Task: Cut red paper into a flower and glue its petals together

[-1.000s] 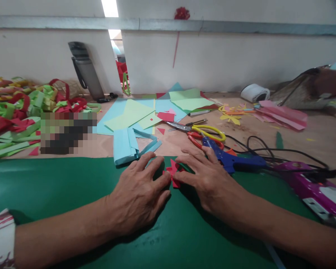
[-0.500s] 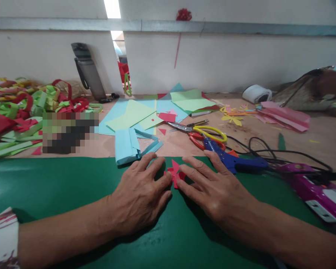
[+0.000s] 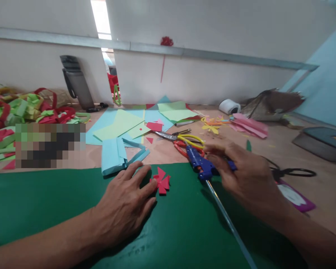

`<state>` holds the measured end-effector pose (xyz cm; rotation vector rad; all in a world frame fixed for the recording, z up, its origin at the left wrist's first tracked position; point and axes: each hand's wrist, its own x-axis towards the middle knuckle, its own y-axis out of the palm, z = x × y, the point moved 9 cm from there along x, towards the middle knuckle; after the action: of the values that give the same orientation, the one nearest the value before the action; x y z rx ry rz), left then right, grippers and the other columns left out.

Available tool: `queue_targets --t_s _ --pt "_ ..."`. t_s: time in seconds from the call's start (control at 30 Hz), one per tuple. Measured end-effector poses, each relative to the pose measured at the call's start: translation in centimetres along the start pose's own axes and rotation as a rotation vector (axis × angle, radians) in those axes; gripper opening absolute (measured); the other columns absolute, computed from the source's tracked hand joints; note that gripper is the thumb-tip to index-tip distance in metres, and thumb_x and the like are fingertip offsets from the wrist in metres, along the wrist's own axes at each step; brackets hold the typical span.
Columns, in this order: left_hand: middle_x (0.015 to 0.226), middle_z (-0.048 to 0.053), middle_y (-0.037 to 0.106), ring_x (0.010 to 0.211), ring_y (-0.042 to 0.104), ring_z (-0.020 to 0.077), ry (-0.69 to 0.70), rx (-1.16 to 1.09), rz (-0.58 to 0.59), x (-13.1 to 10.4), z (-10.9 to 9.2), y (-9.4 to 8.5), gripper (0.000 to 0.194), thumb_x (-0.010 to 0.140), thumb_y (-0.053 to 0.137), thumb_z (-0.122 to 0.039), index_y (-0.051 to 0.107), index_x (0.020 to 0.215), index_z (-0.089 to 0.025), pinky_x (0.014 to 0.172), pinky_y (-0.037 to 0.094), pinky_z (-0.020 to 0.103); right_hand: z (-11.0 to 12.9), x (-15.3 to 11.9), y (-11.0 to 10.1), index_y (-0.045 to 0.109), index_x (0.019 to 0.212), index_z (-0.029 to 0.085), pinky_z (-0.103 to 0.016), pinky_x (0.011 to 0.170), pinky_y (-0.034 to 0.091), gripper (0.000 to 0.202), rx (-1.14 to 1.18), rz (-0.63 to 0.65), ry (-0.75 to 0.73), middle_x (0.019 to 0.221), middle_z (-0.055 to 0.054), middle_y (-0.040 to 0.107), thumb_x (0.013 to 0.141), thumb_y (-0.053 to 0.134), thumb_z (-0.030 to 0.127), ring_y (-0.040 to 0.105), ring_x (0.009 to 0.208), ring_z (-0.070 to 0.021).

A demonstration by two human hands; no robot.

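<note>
My left hand (image 3: pixel 130 198) lies on the green mat (image 3: pixel 58 201) with its fingers spread, a fingertip touching the left side of a small red paper flower (image 3: pixel 162 184). The flower rests flat, its cut petals pointing outward. To the right, the thumb and fingers of my right hand (image 3: pixel 240 172) are closed round the handle of a blue hot glue gun (image 3: pixel 197 160). A long clear glue stick (image 3: pixel 226 216) sticks out of its back end toward me. Part of the handle is hidden by my fingers. Beyond my left hand sits a folded light-blue paper bag (image 3: pixel 113 155).
Scissors (image 3: pixel 190 141) with yellow and red handles lie just behind the glue gun. Coloured paper sheets (image 3: pixel 123 125) spread across the back. A grey bottle (image 3: pixel 78 84) stands left, beside heaped paper strips (image 3: pixel 22 106). A purple power strip (image 3: pixel 299 201) lies right.
My right hand has left the red flower, moved right and taken hold of the glue gun, whose glue stick now shows. My left hand stays at the flower. The view has shifted right.
</note>
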<state>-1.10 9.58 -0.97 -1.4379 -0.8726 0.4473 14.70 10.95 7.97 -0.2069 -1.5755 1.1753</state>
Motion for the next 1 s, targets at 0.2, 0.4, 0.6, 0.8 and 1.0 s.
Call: queue_targets --t_s 0.2,0.4,0.6,0.8,1.0 --pt "0.122 0.011 0.048 0.118 0.035 0.0312 0.013 -0.004 -0.048 -0.1 -0.3 -0.4 0.023 0.085 0.043 -0.026 0.058 0.102 -0.021 0.093 0.039 0.053 -2.6 -2.0 2.6 0.059 0.101 0.014 -0.037 0.069 0.05 0.02 -0.282 0.293 0.036 0.096 -0.012 0.067 0.083 0.049 0.015 0.064 0.085 -0.026" --pt "0.12 0.01 0.048 0.117 0.036 0.03 0.01 -0.028 -0.03 0.0 -0.5 -0.7 0.021 0.086 0.042 -0.027 0.059 0.098 -0.021 0.092 0.039 0.051 -3.7 -4.2 4.8 0.05 0.118 0.015 -0.034 0.075 0.048 0.054 -0.378 0.549 -0.105 0.111 -0.012 0.062 0.069 0.046 -0.007 0.059 0.097 -0.0238" --pt "0.119 0.011 0.047 0.116 0.035 0.0299 0.002 -0.028 -0.028 -0.1 -0.4 -0.5 0.023 0.086 0.041 -0.027 0.059 0.1 -0.022 0.092 0.038 0.051 -4.7 -3.7 5.7 0.036 0.131 0.018 -0.031 0.059 0.044 0.063 -0.469 0.547 -0.059 0.111 -0.013 0.056 0.072 0.04 -0.006 0.061 0.078 -0.0223" --pt "0.115 0.01 0.047 0.115 0.036 0.0286 0.0 -0.044 -0.031 -0.2 -0.3 -0.6 0.025 0.087 0.041 -0.029 0.057 0.104 -0.022 0.091 0.039 0.049 -3.3 -3.3 5.6 0.045 0.125 0.012 -0.034 0.068 0.045 0.058 -0.502 0.415 -0.153 0.097 -0.013 0.059 0.07 0.042 -0.006 0.058 0.08 -0.0244" --pt "0.111 0.01 0.049 0.111 0.039 0.0269 0.017 -0.058 -0.038 -0.2 -0.5 -1.0 0.023 0.088 0.04 -0.029 0.058 0.099 -0.021 0.089 0.04 0.046 -3.3 -2.3 3.5 0.049 0.121 0.01 -0.035 0.067 0.049 0.039 -0.371 0.238 -0.094 0.096 -0.015 0.058 0.082 0.045 0.009 0.06 0.084 -0.0277"
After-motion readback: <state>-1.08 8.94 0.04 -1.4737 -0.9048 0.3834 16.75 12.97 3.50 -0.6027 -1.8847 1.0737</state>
